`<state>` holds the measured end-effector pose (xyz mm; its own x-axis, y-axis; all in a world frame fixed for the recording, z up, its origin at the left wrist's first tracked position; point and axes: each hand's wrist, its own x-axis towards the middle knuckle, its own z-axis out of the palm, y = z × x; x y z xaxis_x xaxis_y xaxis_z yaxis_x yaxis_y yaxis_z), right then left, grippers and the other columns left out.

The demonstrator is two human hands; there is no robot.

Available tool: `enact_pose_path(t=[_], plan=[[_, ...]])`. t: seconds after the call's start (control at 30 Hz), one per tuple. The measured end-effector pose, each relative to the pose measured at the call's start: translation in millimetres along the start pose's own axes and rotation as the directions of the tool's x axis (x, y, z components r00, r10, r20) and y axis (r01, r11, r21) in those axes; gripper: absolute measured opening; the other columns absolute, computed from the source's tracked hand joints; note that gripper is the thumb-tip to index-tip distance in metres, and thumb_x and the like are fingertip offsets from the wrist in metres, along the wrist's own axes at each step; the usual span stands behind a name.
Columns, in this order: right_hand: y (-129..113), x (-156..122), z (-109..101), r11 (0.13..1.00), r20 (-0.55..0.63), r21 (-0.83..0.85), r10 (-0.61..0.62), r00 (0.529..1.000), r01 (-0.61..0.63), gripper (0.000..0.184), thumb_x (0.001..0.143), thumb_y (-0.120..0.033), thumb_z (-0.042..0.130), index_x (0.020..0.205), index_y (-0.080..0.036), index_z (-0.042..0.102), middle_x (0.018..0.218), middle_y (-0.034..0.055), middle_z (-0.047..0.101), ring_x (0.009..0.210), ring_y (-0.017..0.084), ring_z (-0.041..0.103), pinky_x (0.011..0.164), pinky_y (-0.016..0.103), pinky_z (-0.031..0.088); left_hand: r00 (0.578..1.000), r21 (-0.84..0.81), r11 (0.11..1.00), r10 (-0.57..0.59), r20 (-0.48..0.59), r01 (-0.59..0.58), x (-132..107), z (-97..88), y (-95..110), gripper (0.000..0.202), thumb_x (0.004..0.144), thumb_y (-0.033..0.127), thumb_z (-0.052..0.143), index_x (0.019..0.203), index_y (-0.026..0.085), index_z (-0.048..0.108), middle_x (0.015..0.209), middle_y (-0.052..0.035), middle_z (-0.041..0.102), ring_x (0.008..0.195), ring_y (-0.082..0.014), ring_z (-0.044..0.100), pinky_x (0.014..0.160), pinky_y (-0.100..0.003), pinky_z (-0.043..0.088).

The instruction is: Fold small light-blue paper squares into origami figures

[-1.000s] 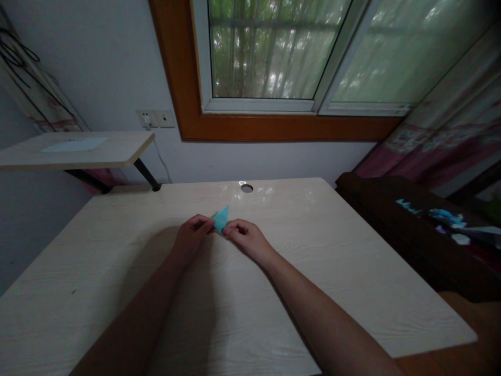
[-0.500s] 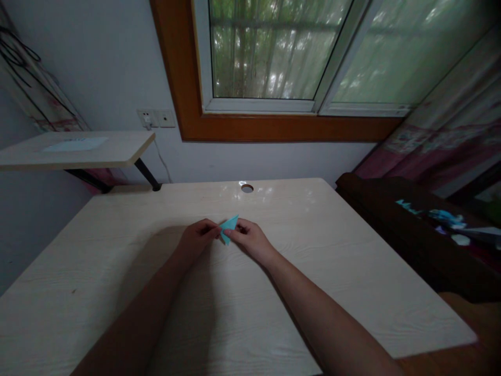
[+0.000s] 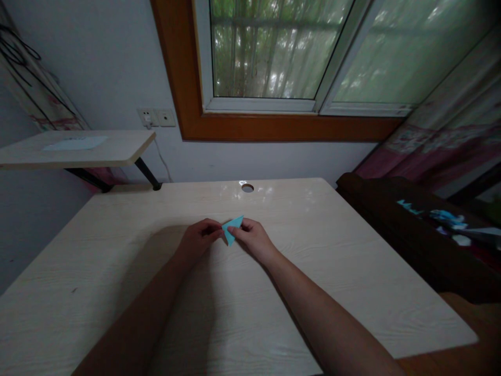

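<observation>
A small light-blue piece of folded paper, roughly triangular, is between my two hands, just above the pale wood-grain table. My right hand pinches it from the right, thumb on the near face and fingers behind. From the other side, my left hand has its thumb and fingertips closed at the paper's left corner. The fingers behind the paper are partly hidden.
A raised shelf with a light-blue sheet on it stands at the back left. The tabletop has a round hole near its far edge. Dark furniture bearing bluish scraps is at the right.
The paper and my right hand have shifted slightly to the right. More of the paper's left part shows at my left fingertips.
</observation>
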<state>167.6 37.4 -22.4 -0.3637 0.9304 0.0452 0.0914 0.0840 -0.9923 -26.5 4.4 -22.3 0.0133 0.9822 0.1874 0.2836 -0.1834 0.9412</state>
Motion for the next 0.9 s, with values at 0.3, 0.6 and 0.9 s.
enact_pose_path(t=[0.3, 0.6, 0.9], plan=[[-3.9, -1.4, 0.0, 0.992, 0.075, 0.126, -0.026, 0.997, 0.016, 0.028, 0.078, -0.043, 0.070, 0.088, -0.017, 0.072, 0.082, 0.0035, 0.069, 0.072, 0.016, 0.059, 0.071, 0.029, 0.046, 1.000, -0.109, 0.994, -0.015, 0.009, 0.016, 1.4, 0.3, -0.8, 0.026, 0.075, 0.038, 0.075, 0.094, 0.021, 0.071, 0.086, -0.0042, 0.074, 0.081, -0.0183, 0.069, 0.078, -0.031, 0.054], [1.6, -0.2, -0.9, 0.996, 0.061, 0.079, -0.035, 0.998, 0.030, 0.031, 0.079, -0.047, 0.069, 0.086, -0.017, 0.072, 0.080, 0.0036, 0.067, 0.073, 0.017, 0.058, 0.066, 0.028, 0.044, 1.000, -0.018, 1.000, 0.012, 0.021, -0.011, 1.2, -1.4, 0.5, 0.026, 0.077, 0.040, 0.072, 0.096, 0.023, 0.075, 0.092, -0.0044, 0.076, 0.087, -0.0207, 0.070, 0.082, -0.033, 0.054], [-6.4, -1.2, -0.3, 0.990, 0.024, 0.140, -0.031, 0.999, 0.027, 0.028, 0.076, -0.042, 0.071, 0.085, -0.016, 0.071, 0.080, 0.0037, 0.067, 0.071, 0.016, 0.057, 0.068, 0.028, 0.044, 0.991, 0.027, 0.990, 0.137, 0.015, -0.137, 0.3, -1.6, 5.4, 0.024, 0.083, 0.035, 0.070, 0.104, 0.026, 0.074, 0.096, -0.0043, 0.073, 0.090, -0.0186, 0.067, 0.082, -0.030, 0.051]])
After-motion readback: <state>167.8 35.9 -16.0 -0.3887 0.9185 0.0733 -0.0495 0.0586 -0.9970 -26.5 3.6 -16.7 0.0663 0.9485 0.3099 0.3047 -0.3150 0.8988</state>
